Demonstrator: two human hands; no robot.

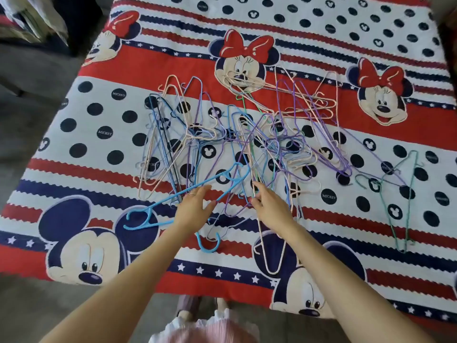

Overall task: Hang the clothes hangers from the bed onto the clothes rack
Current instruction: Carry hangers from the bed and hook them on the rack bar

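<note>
Several thin wire hangers (247,134) in purple, blue, cream and green lie tangled in a heap in the middle of the bed (74,125). A thicker light-blue plastic hanger (170,197) lies at the heap's near edge. My left hand (195,209) rests on its bar with fingers straight and spread. My right hand (269,211) reaches to the near edge of the heap, its fingertips touching the wire hangers above a cream hanger (269,269). A green hanger (409,194) lies apart at the right. No clothes rack is in view.
The bed carries a red, white and navy cartoon-mouse sheet, and its near edge is just in front of me. Grey floor (22,115) runs along the left side. Dark furniture (37,23) stands at the top left corner.
</note>
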